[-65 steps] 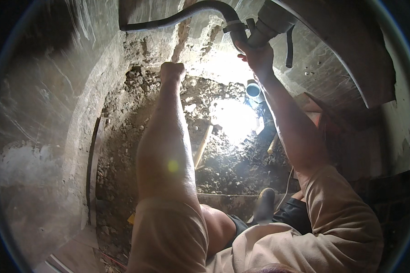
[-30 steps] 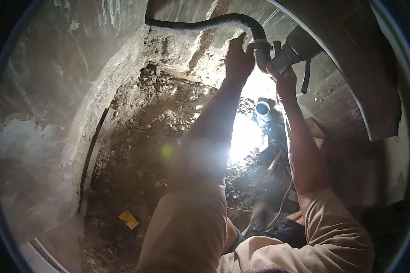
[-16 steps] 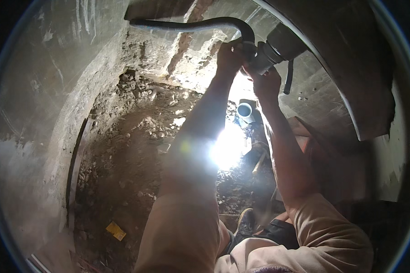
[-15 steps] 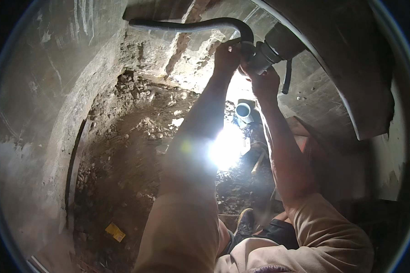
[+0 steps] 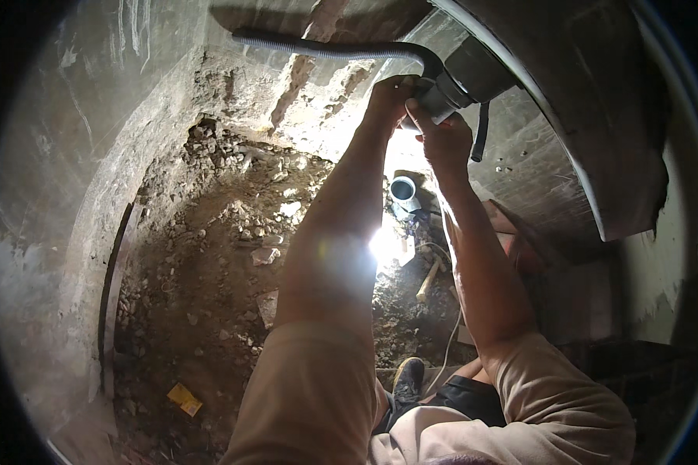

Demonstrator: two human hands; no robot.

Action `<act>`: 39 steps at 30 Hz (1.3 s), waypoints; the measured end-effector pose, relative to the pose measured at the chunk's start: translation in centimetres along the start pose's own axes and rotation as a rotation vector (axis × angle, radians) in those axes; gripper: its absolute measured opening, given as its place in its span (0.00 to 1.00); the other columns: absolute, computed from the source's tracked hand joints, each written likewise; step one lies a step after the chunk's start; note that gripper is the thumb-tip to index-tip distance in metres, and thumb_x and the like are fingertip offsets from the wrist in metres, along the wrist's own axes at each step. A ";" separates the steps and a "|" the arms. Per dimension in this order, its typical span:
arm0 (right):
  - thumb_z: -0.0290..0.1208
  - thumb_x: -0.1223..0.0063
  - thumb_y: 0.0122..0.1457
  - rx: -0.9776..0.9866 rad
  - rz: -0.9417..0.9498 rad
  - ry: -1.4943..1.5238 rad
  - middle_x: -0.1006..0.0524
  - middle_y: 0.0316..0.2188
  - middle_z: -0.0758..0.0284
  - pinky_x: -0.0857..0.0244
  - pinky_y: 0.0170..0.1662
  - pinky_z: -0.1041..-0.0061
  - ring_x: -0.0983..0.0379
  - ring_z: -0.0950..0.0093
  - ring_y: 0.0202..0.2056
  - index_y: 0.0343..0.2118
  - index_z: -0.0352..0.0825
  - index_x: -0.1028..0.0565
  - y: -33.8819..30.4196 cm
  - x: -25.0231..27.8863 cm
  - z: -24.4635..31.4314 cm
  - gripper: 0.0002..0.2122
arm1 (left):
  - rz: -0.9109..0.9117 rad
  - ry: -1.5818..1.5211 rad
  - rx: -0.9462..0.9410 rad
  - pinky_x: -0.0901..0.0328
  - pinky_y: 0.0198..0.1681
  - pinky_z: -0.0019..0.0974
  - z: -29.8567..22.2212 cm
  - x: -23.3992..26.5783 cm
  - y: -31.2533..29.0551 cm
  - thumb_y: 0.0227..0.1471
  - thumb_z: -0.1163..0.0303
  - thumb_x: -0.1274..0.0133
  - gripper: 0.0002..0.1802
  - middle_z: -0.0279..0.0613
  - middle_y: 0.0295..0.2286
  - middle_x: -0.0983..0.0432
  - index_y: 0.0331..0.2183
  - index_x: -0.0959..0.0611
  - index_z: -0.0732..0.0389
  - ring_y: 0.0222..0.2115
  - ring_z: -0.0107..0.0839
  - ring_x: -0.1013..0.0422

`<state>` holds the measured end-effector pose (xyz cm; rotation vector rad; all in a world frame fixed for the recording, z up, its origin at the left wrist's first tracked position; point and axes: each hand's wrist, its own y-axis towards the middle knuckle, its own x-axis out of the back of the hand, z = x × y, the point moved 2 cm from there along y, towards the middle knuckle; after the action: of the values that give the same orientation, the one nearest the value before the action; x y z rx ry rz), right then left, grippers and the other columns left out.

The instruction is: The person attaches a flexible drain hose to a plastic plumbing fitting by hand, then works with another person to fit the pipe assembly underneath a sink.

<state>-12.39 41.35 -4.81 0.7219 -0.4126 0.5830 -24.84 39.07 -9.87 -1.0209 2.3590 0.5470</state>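
Both my arms reach up and away to a grey plastic pipe fitting (image 5: pixel 440 102) at the wall. My left hand (image 5: pixel 391 99) is closed at the fitting's left side, just below the bend of a grey corrugated hose (image 5: pixel 333 51). My right hand (image 5: pixel 447 141) grips the fitting's lower end, its thumb pressed on the side and its other fingers partly hidden. Above and right, the fitting meets a wider dark grey pipe (image 5: pixel 479 70). A short black tube (image 5: pixel 481 133) hangs beside that pipe. The hose runs left along the wall to a free end.
Below my hands, an open grey pipe end (image 5: pixel 402 188) stands up from the rubble. A bright lamp (image 5: pixel 383 246) shines near a wooden handle (image 5: pixel 428 280) and a cable (image 5: pixel 451 341). Broken stones and a yellow packet (image 5: pixel 184 399) lie on the dirt floor (image 5: pixel 202 310). A curved panel edge (image 5: pixel 566 147) overhangs the right.
My right thumb has come up onto the side of the fitting. The hose has shifted slightly right and down at its bend. My left hand stays at the fitting.
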 end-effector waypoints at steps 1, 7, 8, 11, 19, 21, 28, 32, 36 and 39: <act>0.50 0.34 0.47 0.003 -0.008 -0.005 0.19 0.29 0.63 0.32 0.39 0.74 0.22 0.73 0.32 0.35 0.29 0.22 0.2 -0.1 -0.3 0.25 | 0.009 -0.004 -0.003 0.29 0.34 0.36 -0.1 -0.1 0.1 0.60 0.63 0.53 0.16 0.44 0.33 0.20 0.42 0.18 0.63 0.32 0.31 0.25; 0.50 0.34 0.46 -0.045 0.005 -0.074 0.19 0.29 0.61 0.31 0.39 0.73 0.22 0.72 0.33 0.35 0.29 0.22 0.0 -0.6 -0.1 0.25 | -0.025 0.028 -0.095 0.30 0.31 0.35 0.8 1.0 1.1 0.60 0.64 0.53 0.16 0.44 0.33 0.20 0.43 0.18 0.63 0.31 0.31 0.24; 0.50 0.34 0.46 -0.045 0.010 -0.069 0.19 0.29 0.61 0.31 0.39 0.73 0.22 0.72 0.33 0.35 0.29 0.22 -0.1 -1.1 -0.2 0.25 | -0.042 0.039 -0.127 0.30 0.31 0.35 1.1 1.4 1.4 0.59 0.64 0.53 0.16 0.44 0.32 0.20 0.42 0.18 0.64 0.31 0.31 0.25; 0.46 0.33 0.47 0.073 -0.052 0.023 0.19 0.28 0.62 0.31 0.38 0.72 0.22 0.72 0.32 0.36 0.32 0.22 1.0 -0.9 -1.3 0.22 | 0.036 -0.134 -0.069 0.31 0.32 0.34 0.4 -0.7 -0.1 0.59 0.64 0.51 0.16 0.43 0.30 0.20 0.39 0.17 0.67 0.29 0.30 0.26; 0.36 0.33 0.48 0.187 -0.014 0.043 0.21 0.34 0.63 0.28 0.30 0.78 0.22 0.76 0.31 0.42 0.29 0.25 0.5 -0.9 0.3 0.21 | -0.003 -0.222 -0.045 0.31 0.31 0.33 0.5 0.6 -0.5 0.55 0.67 0.44 0.16 0.46 0.31 0.20 0.39 0.18 0.71 0.30 0.30 0.25; 0.39 0.33 0.47 0.205 0.019 -0.019 0.20 0.34 0.62 0.29 0.35 0.74 0.22 0.73 0.33 0.41 0.28 0.25 0.3 -0.8 1.0 0.22 | -0.040 -0.155 -0.070 0.30 0.31 0.33 -0.5 1.4 -0.1 0.54 0.68 0.43 0.16 0.46 0.32 0.20 0.40 0.19 0.70 0.29 0.31 0.25; 0.36 0.34 0.46 0.035 0.197 0.118 0.19 0.31 0.66 0.31 0.37 0.74 0.23 0.76 0.34 0.36 0.33 0.21 2.6 0.0 -1.5 0.16 | -0.006 -0.189 0.007 0.28 0.41 0.43 -3.1 3.8 -1.1 0.48 0.73 0.43 0.17 0.43 0.34 0.23 0.42 0.24 0.64 0.34 0.38 0.24; 0.29 0.36 0.44 -0.043 0.225 0.213 0.22 0.28 0.66 0.31 0.32 0.76 0.24 0.77 0.31 0.34 0.29 0.22 2.5 -0.1 -1.2 0.14 | -0.013 -0.135 0.005 0.28 0.39 0.43 -3.2 5.0 -1.1 0.49 0.70 0.42 0.19 0.44 0.34 0.24 0.43 0.25 0.63 0.34 0.39 0.24; 0.32 0.35 0.46 -0.048 0.318 0.262 0.23 0.28 0.66 0.31 0.32 0.77 0.24 0.76 0.33 0.35 0.30 0.23 2.4 0.2 -1.8 0.15 | -0.017 0.044 0.033 0.28 0.37 0.42 -3.4 5.4 -1.6 0.51 0.63 0.40 0.22 0.45 0.35 0.24 0.44 0.26 0.64 0.35 0.40 0.23; 0.36 0.35 0.49 -0.151 0.117 0.412 0.25 0.27 0.68 0.29 0.32 0.76 0.25 0.74 0.31 0.35 0.31 0.24 -0.5 -0.6 -0.7 0.15 | -0.144 0.160 0.165 0.29 0.37 0.41 -3.2 7.8 -2.4 0.51 0.58 0.39 0.25 0.45 0.35 0.23 0.44 0.25 0.65 0.35 0.39 0.23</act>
<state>-12.46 41.37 -5.85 0.4198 -0.1141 0.7830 -28.55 31.53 -12.37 -1.1835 2.3969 0.2195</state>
